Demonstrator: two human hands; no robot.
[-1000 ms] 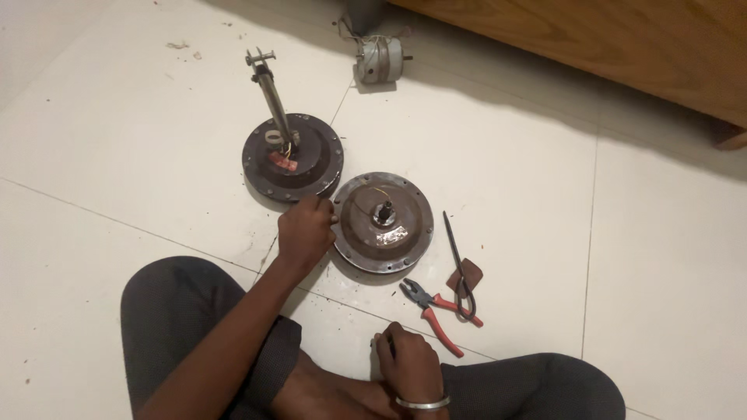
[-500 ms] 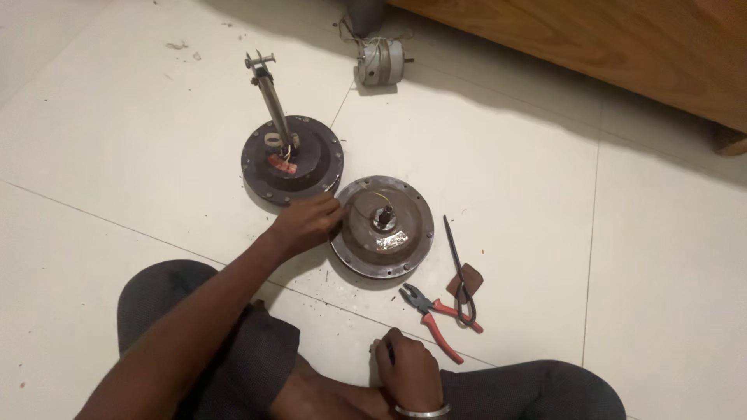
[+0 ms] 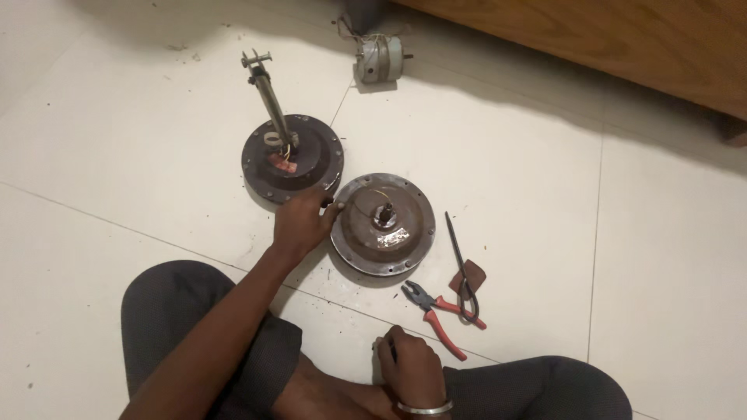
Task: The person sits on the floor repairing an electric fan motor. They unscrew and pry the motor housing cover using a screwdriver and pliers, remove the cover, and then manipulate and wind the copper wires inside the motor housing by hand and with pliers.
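Rusty brown round motor housing [image 3: 383, 224]

One small label is seen — a pale rectangle on the round motor housing [image 3: 383, 224]. A reddish patch [image 3: 282, 164] on the other housing [image 3: 292, 158] cannot be made out.

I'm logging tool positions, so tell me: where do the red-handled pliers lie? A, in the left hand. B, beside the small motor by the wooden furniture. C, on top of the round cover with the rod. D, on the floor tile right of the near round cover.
D: the red-handled pliers lie on the floor tile, just right of the near round cover, untouched by either hand.
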